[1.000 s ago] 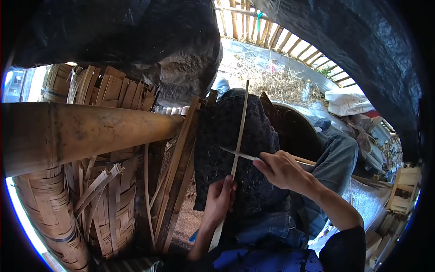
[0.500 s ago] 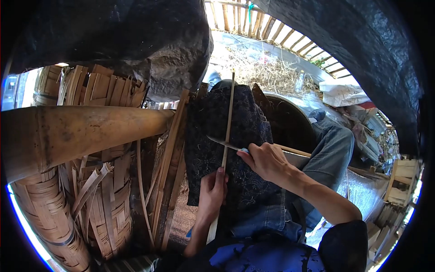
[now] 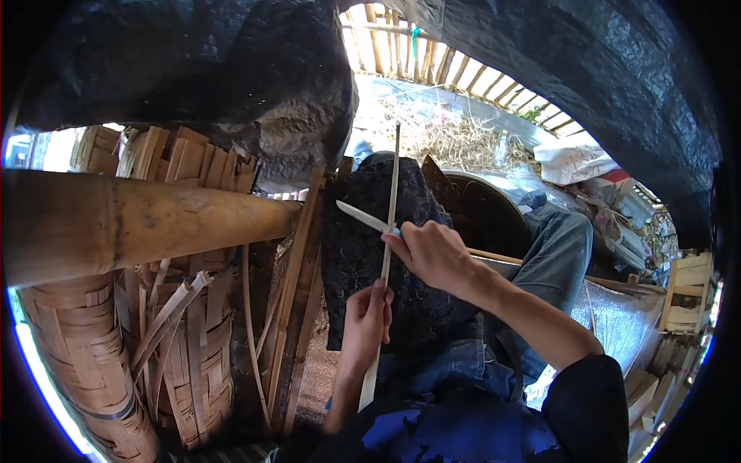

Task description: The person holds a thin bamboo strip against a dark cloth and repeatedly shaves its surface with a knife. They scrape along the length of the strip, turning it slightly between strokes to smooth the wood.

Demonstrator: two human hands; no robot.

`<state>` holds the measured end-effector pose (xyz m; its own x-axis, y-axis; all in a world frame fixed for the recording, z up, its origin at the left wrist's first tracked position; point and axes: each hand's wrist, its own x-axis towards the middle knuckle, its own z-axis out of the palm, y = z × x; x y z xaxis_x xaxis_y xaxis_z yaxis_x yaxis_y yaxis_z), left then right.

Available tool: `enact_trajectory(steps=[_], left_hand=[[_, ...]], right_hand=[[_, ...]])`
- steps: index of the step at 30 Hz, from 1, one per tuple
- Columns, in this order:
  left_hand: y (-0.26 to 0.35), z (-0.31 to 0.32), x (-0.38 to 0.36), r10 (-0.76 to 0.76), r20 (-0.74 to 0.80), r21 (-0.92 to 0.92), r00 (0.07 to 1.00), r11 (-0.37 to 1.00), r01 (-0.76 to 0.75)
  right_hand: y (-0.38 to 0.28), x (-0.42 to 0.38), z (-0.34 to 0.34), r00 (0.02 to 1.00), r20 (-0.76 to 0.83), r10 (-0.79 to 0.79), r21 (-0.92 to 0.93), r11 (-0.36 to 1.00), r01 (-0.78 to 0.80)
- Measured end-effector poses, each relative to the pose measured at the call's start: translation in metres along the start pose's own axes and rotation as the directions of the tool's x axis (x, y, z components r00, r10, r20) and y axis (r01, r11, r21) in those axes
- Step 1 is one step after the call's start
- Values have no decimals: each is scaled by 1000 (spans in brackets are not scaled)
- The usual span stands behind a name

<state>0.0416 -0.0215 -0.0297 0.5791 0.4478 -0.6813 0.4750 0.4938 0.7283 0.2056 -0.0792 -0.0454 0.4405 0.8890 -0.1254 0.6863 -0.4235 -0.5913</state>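
A long, thin bamboo strip [image 3: 394, 179] runs away from my body over a dark patterned cloth [image 3: 351, 262] on my lap. My left hand [image 3: 367, 316] is closed round the strip's lower part, thumb on top. In my right hand [image 3: 434, 252] is a knife [image 3: 361, 215], its handle mostly hidden by the fingers. The blade crosses the strip and points to the upper left. Where blade and strip meet, my right thumb lies close to the strip.
A thick bamboo pole [image 3: 193, 212] juts in from the left. Under it stand woven bamboo baskets [image 3: 85, 339] with loose slats. A dark round container [image 3: 482, 208] sits beyond my knee. Black sheeting [image 3: 185, 69] hangs overhead, and shavings [image 3: 455, 131] cover the ground ahead.
My right hand has shifted a little to the left along with the knife, and more of the blade now extends past the strip. The left hand keeps its hold.
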Motion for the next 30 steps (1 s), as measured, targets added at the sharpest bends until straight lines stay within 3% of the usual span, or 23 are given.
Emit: enact_trajectory(steps=[5, 7, 9, 12, 16, 19, 22, 25, 27, 28, 30], left_hand=[[9, 7, 27, 116, 72, -28, 991, 993, -114], [1, 5, 38, 137, 82, -48, 987, 990, -134], [-4, 7, 40, 141, 82, -62, 987, 989, -137], [-5, 12, 34, 46, 73, 71, 996, 996, -52], [-6, 12, 38, 56, 54, 113, 997, 992, -62], [-2, 14, 37, 25, 22, 159, 999, 987, -28], [0, 19, 35, -10, 28, 144, 1000, 990, 5], [5, 22, 25, -31, -4, 148, 1000, 988, 31], [8, 17, 16, -87, -46, 157, 995, 983, 93], [13, 14, 13, -95, -63, 149, 993, 983, 104], [22, 11, 8, -61, -94, 42, 994, 997, 66]], right_hand=[[8, 13, -17, 999, -4, 34, -6, 999, -34], [15, 3, -10, 996, -79, 32, 18, 999, -31], [14, -13, -7, 995, -29, 91, 26, 996, -90], [26, -26, 5, 982, -14, 191, -31, 981, -191], [38, -18, 16, 979, -61, 197, 68, 979, -193], [51, -5, 14, 991, -28, 134, 52, 990, -132], [56, 10, 10, 978, 98, 182, 80, 978, -190], [77, 39, 8, 967, 101, 233, 67, 968, -241], [83, 41, 7, 971, 122, 205, 85, 973, -216], [80, 35, 4, 989, 85, 122, 179, 975, -136], [68, 14, 4, 997, 68, 36, 274, 960, -53]])
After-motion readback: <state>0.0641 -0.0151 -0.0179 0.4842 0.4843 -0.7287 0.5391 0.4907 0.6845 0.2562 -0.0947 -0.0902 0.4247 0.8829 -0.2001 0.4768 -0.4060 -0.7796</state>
